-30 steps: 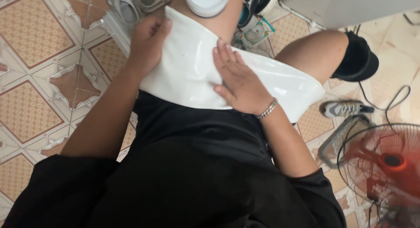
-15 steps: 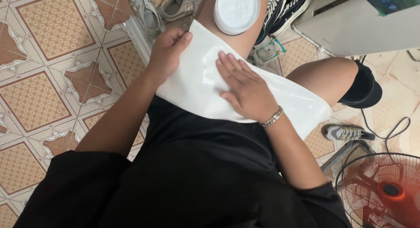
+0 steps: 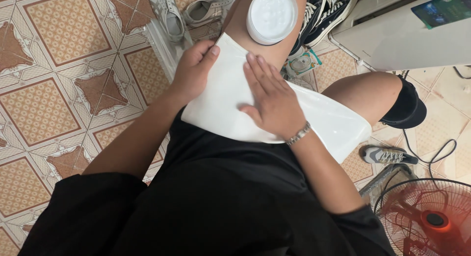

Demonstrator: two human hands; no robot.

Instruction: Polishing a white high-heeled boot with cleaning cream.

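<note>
Head view: seated on patterned floor tiles (image 3: 59,89), with a glossy white sheet (image 3: 324,123) draped across both thighs. Left hand (image 3: 194,72) curled over the sheet's far left edge, thumb on top, fingers hidden beneath, pinching it. Right hand (image 3: 272,96) spread flat and open on the sheet's middle, palm down, fingertips aimed away from the body. Long axis of the sheet running left to right across the lap, from under the left hand out past the right wrist toward the right knee; right hand nearer its centre. Just beyond the fingertips, a round white container (image 3: 271,15) balanced on the left knee. Grey sneakers (image 3: 196,8) farther out; a red fan (image 3: 431,219) low beside the right elbow.
</note>
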